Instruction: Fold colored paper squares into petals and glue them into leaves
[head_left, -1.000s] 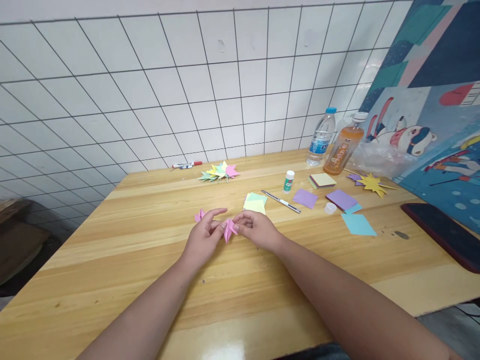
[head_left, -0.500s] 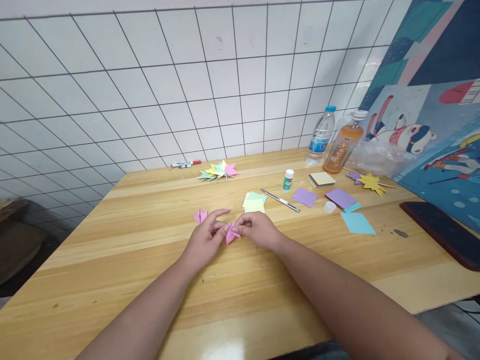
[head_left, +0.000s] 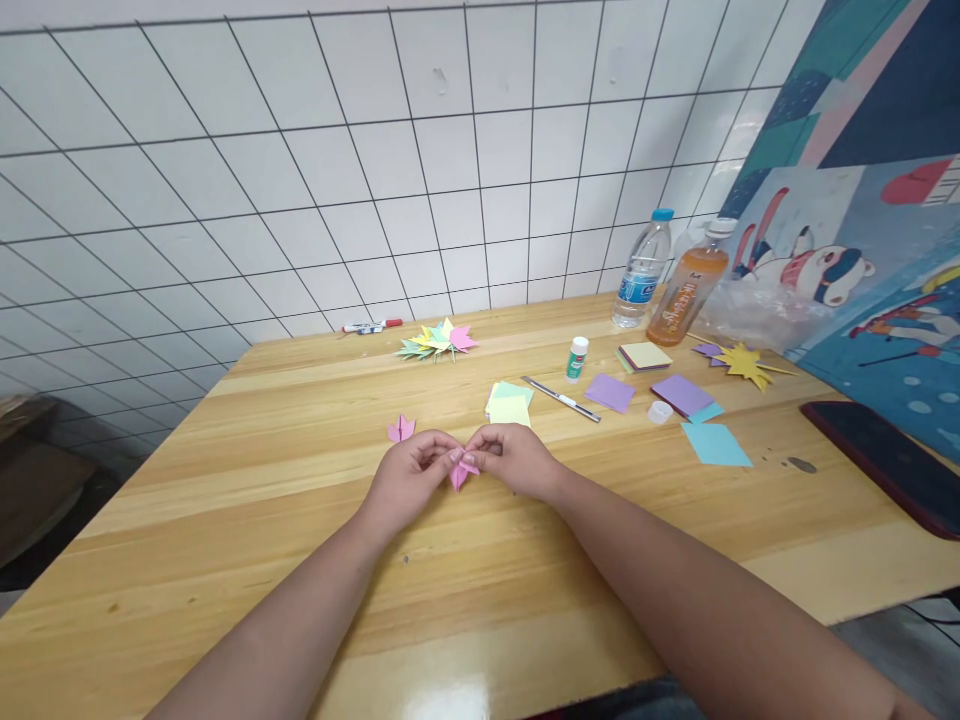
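The left hand (head_left: 411, 480) and right hand (head_left: 517, 462) have their grips clamped on a folded pink paper (head_left: 462, 476), left of the glue stick (head_left: 577, 361) and nearer the person on the counter (head_left: 247, 520). Beyond the glue stick, to its right, stand a blue-capped clear bottle (head_left: 640, 283), fill level unclear, and a white-capped bottle (head_left: 682, 302) holding orange drink (head_left: 700, 268) to its shoulder.

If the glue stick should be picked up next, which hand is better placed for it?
Probably the right hand: it is nearer the glue stick. It pinches the pink folded paper, but the left hand does too and might hold it alone.
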